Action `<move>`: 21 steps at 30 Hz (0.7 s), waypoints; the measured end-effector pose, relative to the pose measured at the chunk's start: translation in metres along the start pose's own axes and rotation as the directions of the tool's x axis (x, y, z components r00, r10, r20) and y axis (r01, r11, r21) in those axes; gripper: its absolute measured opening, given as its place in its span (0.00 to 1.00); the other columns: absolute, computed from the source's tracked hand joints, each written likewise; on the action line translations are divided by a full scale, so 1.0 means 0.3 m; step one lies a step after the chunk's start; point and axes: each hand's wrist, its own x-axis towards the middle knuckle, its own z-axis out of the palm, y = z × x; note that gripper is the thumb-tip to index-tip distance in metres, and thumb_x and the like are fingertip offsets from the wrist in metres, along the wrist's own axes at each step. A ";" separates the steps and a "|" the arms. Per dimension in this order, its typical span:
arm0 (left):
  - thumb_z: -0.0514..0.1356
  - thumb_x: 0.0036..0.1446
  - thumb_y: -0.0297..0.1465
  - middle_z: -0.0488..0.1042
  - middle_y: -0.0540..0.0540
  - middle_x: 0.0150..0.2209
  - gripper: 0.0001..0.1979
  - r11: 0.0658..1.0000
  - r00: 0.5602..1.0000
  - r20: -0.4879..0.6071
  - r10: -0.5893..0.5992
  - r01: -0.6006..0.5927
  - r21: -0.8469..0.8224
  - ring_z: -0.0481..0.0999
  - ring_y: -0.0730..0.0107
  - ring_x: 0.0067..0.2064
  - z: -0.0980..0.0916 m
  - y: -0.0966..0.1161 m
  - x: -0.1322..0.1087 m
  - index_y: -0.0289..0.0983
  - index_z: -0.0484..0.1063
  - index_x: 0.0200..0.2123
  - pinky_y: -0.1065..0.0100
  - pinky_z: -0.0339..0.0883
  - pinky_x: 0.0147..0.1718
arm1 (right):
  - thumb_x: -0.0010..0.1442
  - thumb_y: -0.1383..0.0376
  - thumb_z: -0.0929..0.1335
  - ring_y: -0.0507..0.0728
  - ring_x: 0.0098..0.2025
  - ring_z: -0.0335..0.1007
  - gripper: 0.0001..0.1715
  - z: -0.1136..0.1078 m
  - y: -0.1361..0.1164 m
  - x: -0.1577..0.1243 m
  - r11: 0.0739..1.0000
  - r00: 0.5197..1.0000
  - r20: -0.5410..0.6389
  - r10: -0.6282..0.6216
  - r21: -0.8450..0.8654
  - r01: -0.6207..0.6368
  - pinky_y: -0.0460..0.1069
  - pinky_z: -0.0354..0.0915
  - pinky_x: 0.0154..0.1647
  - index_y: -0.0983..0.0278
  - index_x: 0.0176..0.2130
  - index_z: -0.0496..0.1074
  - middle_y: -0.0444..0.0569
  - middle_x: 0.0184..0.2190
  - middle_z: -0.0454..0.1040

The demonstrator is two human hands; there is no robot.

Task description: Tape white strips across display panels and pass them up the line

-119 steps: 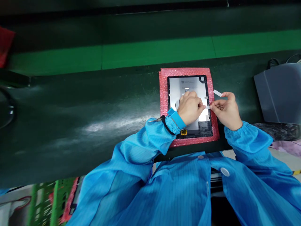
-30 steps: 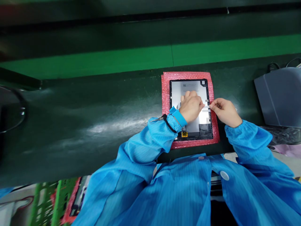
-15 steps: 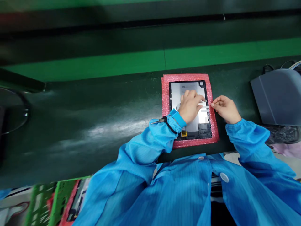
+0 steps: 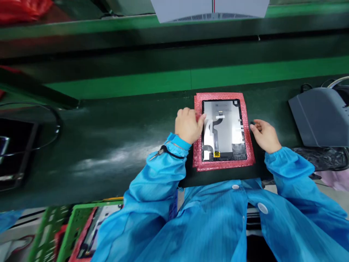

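Here, a black-framed tablet panel with a silver back [image 4: 223, 131] is laid flat on a pink bubble-wrap mat [image 4: 218, 96], which rests on a dark green tabletop [image 4: 109, 145]. The left hand [image 4: 188, 125] is set at the mat's left edge, touching it, its grip loosely curled and clamped on nothing. The right hand [image 4: 265, 136] is just beside the mat's right edge, its grip curled; whether anything is pinched there cannot be told. A grey plastic case [image 4: 317, 118] lies well right of the mat.

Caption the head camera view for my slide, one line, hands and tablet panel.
Left hand and right hand flank a black-framed tablet panel on pink bubble wrap.
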 end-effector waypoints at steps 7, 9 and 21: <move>0.52 0.65 0.33 0.76 0.40 0.34 0.14 0.965 0.994 0.101 -0.040 0.064 -0.255 0.74 0.60 0.39 0.063 -0.028 -0.048 0.35 0.73 0.31 0.62 0.66 0.42 | 0.54 0.57 0.68 0.55 0.25 0.65 0.11 -0.001 -0.080 0.033 0.989 0.998 0.031 0.050 0.140 -0.054 0.50 0.61 0.30 0.60 0.28 0.65 0.43 0.20 0.67; 0.52 0.64 0.31 0.76 0.40 0.34 0.13 0.952 0.998 0.058 -0.034 0.049 -0.301 0.74 0.60 0.40 0.075 -0.022 -0.050 0.36 0.72 0.29 0.61 0.66 0.44 | 0.51 0.53 0.70 0.56 0.26 0.67 0.17 0.005 -0.095 0.024 0.943 0.997 0.034 0.066 0.324 -0.074 0.51 0.63 0.30 0.60 0.33 0.63 0.42 0.22 0.69; 0.49 0.67 0.33 0.79 0.35 0.41 0.11 0.795 0.798 0.026 -0.603 0.603 -0.065 0.79 0.53 0.45 -0.031 -0.518 -0.133 0.35 0.69 0.44 0.62 0.66 0.42 | 0.55 0.67 0.72 0.63 0.48 0.75 0.18 0.403 -0.672 0.174 0.991 0.880 0.458 -0.127 0.013 0.136 0.55 0.68 0.48 0.69 0.45 0.69 0.61 0.46 0.77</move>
